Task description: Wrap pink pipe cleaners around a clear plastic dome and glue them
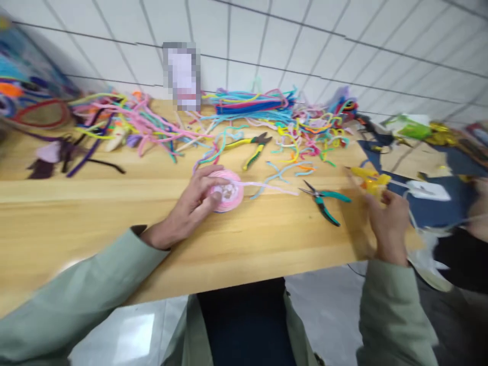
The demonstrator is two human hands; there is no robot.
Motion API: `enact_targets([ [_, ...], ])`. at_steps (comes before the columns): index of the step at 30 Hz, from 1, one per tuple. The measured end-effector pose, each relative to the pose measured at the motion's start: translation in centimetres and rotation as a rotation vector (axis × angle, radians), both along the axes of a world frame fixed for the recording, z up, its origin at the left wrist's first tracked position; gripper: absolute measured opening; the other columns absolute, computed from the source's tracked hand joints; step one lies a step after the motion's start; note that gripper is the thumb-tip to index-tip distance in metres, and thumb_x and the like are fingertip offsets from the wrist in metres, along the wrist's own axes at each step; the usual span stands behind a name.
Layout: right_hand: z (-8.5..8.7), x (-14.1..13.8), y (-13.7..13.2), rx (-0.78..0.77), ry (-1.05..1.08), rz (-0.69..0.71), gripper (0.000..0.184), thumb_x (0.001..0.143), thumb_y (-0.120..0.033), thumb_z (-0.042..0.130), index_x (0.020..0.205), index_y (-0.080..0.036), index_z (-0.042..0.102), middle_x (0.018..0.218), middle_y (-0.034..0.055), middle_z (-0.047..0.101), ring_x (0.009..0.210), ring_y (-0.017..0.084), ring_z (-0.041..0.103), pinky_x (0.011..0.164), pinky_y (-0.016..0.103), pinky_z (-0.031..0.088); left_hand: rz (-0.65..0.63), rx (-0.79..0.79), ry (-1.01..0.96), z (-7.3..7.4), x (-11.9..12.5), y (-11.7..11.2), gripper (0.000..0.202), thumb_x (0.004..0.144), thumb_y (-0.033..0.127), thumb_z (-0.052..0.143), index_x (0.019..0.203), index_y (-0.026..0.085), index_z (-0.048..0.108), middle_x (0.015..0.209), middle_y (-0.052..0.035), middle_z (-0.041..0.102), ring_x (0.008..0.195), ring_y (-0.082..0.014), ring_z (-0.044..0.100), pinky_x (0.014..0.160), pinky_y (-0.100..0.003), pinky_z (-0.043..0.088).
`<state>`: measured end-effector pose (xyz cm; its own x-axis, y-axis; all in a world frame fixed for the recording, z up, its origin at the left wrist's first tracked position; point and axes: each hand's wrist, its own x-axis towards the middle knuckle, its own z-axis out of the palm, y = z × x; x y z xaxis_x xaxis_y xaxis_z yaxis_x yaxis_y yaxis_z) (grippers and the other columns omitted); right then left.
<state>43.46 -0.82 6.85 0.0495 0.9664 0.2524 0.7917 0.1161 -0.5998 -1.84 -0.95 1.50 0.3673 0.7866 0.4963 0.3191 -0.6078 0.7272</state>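
Observation:
My left hand (192, 203) is closed on a round pink coil (234, 197), which looks wound from pipe cleaners with a whitish centre. One pale pink pipe cleaner end (272, 188) sticks out from it to the right over the table. Off to the right, my right hand (391, 218) grips a yellow glue gun (368, 178), its nozzle pointing left. Between my hands lie long-nose pliers (319, 201) with teal handles, spread apart. Beyond the coil rest yellow-handled pliers (253, 147), their handles apart too.
Loose coloured pipe cleaners (148, 122) and a bundled stack (253, 104) line the back by the tiled wall. Short offcuts (312, 134) lie right of the stack. Dark purple strips (89, 147) are at left. A white block (429, 190) and another person's arm (479, 208) are at right.

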Motion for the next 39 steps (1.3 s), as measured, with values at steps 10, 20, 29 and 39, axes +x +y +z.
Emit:
enact_targets([
  [10, 0.8, -12.5, -3.1, 0.343, -0.167, 0.389, 0.03, 0.102, -0.032, 0.068, 0.132, -0.03, 0.069, 0.126, 0.0107, 0.077, 0.121, 0.034, 0.072, 0.107, 0.056, 0.056, -0.025, -0.028, 0.004, 0.1, 0.0, -0.1, 0.032, 0.113, 0.044, 0.049, 0.136, 0.026, 0.063, 0.158, -0.0156, 0.054, 0.156, -0.0301, 0.047, 0.132, -0.061, 0.036],
  [20, -2.6, -20.1, 0.4, 0.417, -0.136, 0.587, 0.025, 0.108, -0.023, 0.059, 0.129, -0.027, 0.071, 0.116, 0.0084, 0.08, 0.109, 0.027, 0.075, 0.097, 0.047, 0.062, -0.041, 0.041, 0.002, -0.2, 0.3, -0.1, 0.032, 0.115, 0.038, 0.044, 0.139, 0.026, 0.061, 0.153, -0.0146, 0.057, 0.156, -0.0269, 0.046, 0.132, -0.059, 0.035],
  [29, -3.5, -20.3, 1.0, 0.456, -0.1, 0.579, 0.028, 0.107, -0.016, 0.056, 0.12, -0.029, 0.077, 0.107, 0.0068, 0.08, 0.1, 0.024, 0.076, 0.089, 0.043, 0.063, -0.052, 0.031, -0.021, 0.2, 0.4, -0.2, 0.033, 0.114, 0.036, 0.05, 0.146, 0.028, 0.055, 0.154, -0.0137, 0.059, 0.156, -0.0272, 0.047, 0.132, -0.058, 0.037],
  [39, -3.7, -20.1, 0.8, 0.542, -0.089, 0.608, 0.026, 0.104, -0.013, 0.063, 0.125, -0.025, 0.074, 0.106, 0.0082, 0.076, 0.095, 0.022, 0.073, 0.084, 0.039, 0.062, -0.024, 0.067, -0.017, 0.3, 0.6, -0.5, 0.034, 0.11, 0.028, 0.055, 0.144, 0.027, 0.049, 0.149, -0.0152, 0.058, 0.151, -0.0302, 0.05, 0.127, -0.06, 0.042],
])
